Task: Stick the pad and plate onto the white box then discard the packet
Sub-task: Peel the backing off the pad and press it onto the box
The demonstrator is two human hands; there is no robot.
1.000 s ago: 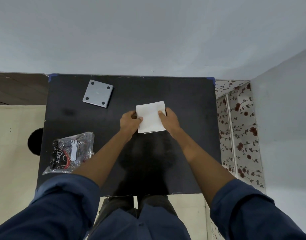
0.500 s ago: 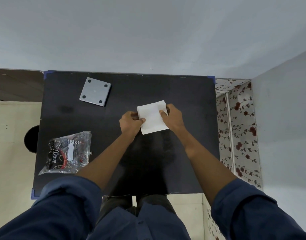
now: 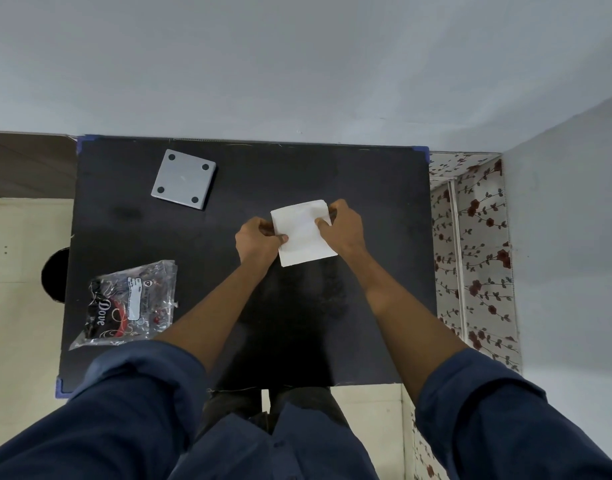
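A flat white square box (image 3: 303, 235) is held just above the middle of the black table (image 3: 367, 188). My left hand (image 3: 258, 239) pinches its left edge and my right hand (image 3: 342, 228) grips its right edge, thumbs on top. Its top face is plain white; I cannot make out a separate pad on it. The grey square plate (image 3: 183, 183), with a hole at each corner, lies flat at the table's far left. The clear crumpled packet (image 3: 128, 304) with a dark Dove label lies near the left edge.
A floral-patterned cloth surface (image 3: 471, 244) stands right of the table against the grey wall. A dark round object (image 3: 55, 278) sits on the pale floor to the left. My legs are at the table's near edge.
A second white layer that peeked out under the near edge a second ago no longer shows. Both hands keep their grip and have shifted slightly right with the piece.
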